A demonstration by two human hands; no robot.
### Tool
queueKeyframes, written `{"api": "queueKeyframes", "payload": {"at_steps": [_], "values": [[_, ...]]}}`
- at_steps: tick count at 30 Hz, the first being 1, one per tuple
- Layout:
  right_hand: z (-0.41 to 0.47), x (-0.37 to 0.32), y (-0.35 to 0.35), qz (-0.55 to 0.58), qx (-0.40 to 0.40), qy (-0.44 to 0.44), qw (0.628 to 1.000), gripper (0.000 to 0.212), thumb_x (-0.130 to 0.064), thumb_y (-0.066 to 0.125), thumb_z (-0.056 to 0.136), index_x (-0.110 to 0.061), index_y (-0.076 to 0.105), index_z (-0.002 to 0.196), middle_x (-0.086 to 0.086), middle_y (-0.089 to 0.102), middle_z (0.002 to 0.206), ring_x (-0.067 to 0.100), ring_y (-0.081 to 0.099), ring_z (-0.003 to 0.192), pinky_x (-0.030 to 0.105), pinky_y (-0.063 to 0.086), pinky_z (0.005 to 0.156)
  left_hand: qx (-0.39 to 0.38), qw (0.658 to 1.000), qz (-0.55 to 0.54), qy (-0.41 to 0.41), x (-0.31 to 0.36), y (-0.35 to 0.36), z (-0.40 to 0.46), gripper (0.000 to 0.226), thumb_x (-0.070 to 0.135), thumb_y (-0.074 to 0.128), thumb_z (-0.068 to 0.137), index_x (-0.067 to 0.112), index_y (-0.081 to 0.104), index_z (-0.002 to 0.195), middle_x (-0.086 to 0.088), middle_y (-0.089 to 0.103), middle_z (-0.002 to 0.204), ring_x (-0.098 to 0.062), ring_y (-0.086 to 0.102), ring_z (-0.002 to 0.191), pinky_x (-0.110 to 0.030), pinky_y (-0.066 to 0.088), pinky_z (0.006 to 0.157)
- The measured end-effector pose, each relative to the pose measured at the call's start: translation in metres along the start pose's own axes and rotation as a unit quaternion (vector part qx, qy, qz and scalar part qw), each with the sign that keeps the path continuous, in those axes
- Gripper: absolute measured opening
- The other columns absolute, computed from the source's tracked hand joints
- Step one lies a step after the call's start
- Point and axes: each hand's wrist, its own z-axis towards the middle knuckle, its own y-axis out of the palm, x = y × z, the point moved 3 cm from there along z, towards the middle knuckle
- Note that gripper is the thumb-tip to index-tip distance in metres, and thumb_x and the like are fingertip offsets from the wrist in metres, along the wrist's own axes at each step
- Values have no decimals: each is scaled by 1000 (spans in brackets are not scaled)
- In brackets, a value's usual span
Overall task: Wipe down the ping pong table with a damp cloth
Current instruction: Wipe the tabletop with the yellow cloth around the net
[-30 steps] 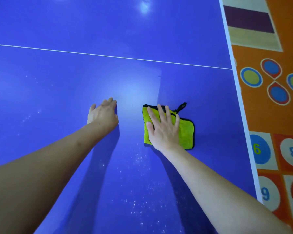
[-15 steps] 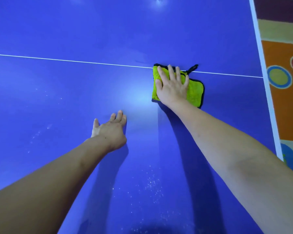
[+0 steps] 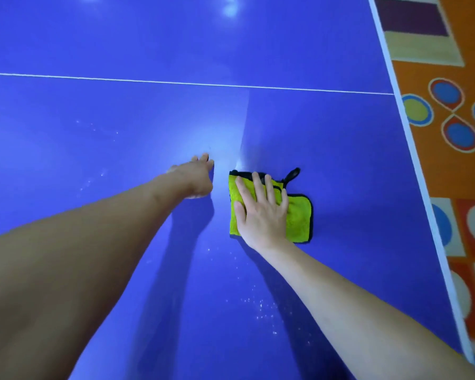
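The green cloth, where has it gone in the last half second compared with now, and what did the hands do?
The right hand has pulled the yellow-green microfibre cloth with black edging back from the thin white centre line toward the person, across the blue ping pong table. Its fingers stay flat, pressing the cloth. The left hand stays resting on the table left of the cloth. Nothing was picked up or let go.

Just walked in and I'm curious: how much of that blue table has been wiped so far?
Done: a darker band right of the faint streak edge looks wiped. In hand: the right hand presses the green cloth flat; the left hand rests on the table. Left: white specks near the arms and everything beyond the white line.
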Motion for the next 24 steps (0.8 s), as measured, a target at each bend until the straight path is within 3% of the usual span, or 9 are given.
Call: {"api": "queueKeyframes", "payload": {"at_steps": [4, 7, 10, 19, 24], "values": [[-83, -32, 14, -6, -19, 9, 1000, 59, -50, 32, 106, -40, 27, 164, 1, 20, 175, 31, 15, 161, 65, 19, 122, 79, 997, -11, 13, -19, 35, -40, 66, 5, 43, 84, 15, 30, 148, 4, 10, 165, -16, 8, 153, -51, 19, 119], [-105, -45, 19, -12, -24, 17, 999, 59, -50, 31, 107, -40, 24, 165, 1, 18, 175, 30, 13, 162, 65, 18, 123, 88, 996, 3, 19, -44, 52, -60, 71, 7, 45, 87, 17, 21, 154, 3, 5, 166, -17, 7, 153, -48, 17, 121], [-99, -45, 20, -11, -32, 10, 999, 59, -51, 25, 107, -41, 21, 165, 0, 16, 176, 30, 11, 162, 66, 17, 123, 94, 995, 18, 12, -62, 56, -69, 67, 6, 43, 88, 15, 24, 151, 2, 10, 164, -18, 12, 151, -48, 17, 120], [-22, -47, 15, -13, -10, -15, 1000, 58, -52, 20, 109, -43, 15, 166, -2, 16, 176, 28, 6, 163, 66, 11, 125, 119, 992, 46, -3, -88, 26, -30, 68, 11, 43, 90, 16, 19, 153, 2, 4, 166, -20, 8, 152, -50, 16, 121], [74, -51, 4, -6, -6, -6, 1000, 58, -52, 21, 108, -43, 19, 165, -2, 19, 175, 27, 10, 162, 65, 11, 125, 60, 995, 45, -61, -97, 12, -11, 76, 9, 40, 83, 19, 14, 154, 3, 1, 166, -17, 25, 147, -57, 13, 119]]}}
